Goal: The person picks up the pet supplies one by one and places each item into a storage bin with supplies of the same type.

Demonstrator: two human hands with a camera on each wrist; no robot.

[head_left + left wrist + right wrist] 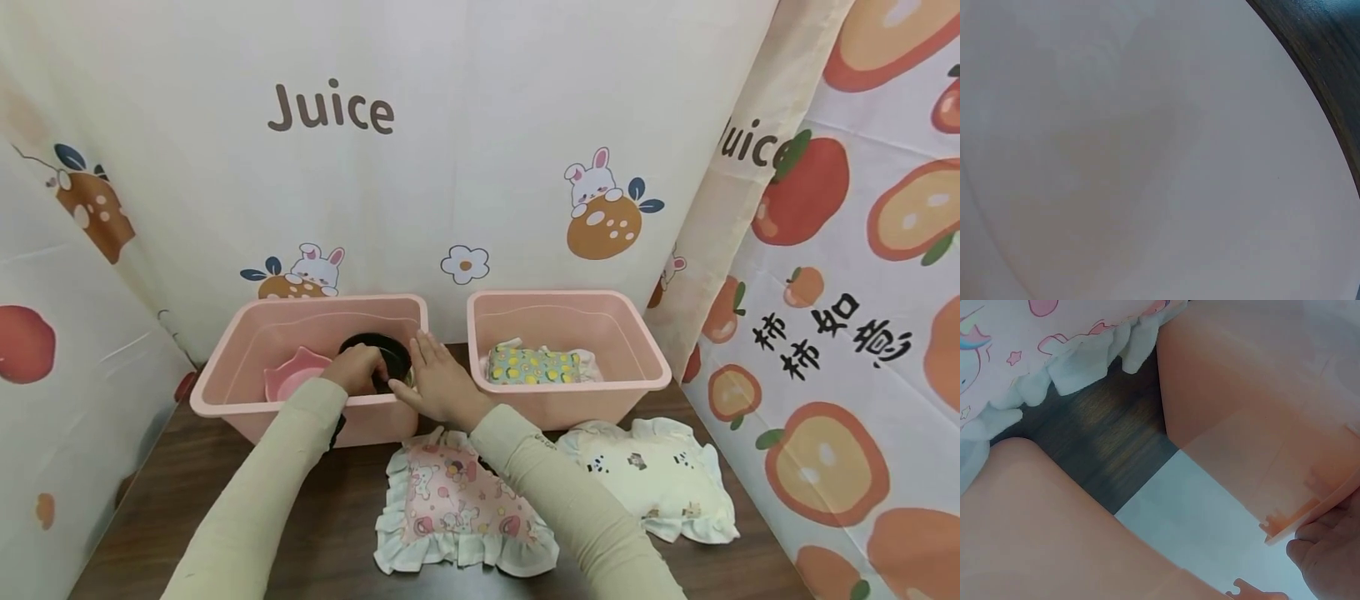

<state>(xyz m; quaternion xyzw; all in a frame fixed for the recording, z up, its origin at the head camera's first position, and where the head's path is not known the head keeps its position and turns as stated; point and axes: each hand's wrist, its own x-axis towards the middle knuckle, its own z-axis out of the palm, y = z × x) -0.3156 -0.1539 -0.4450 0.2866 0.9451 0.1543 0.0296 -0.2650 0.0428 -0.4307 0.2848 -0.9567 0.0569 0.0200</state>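
Inside the left pink bin, my left hand has its fingers curled at the near-left edge of a round black bowl. Part of that bowl is hidden by the hand. My right hand lies at the bin's right rim with fingers straight, its thumb pointing toward the bowl. In the right wrist view, the right hand's fingers show at the rim. Left of the black bowl sits a pink bowl with pointed, ear-like corners. Only the bin wall at close range and some tabletop fill the left wrist view.
A second pink bin stands to the right, with a lemon-print cushion in it. Two ruffled cushions lie in front: a pink one and a cream one, on the dark wood table. Printed curtains enclose the back and sides.
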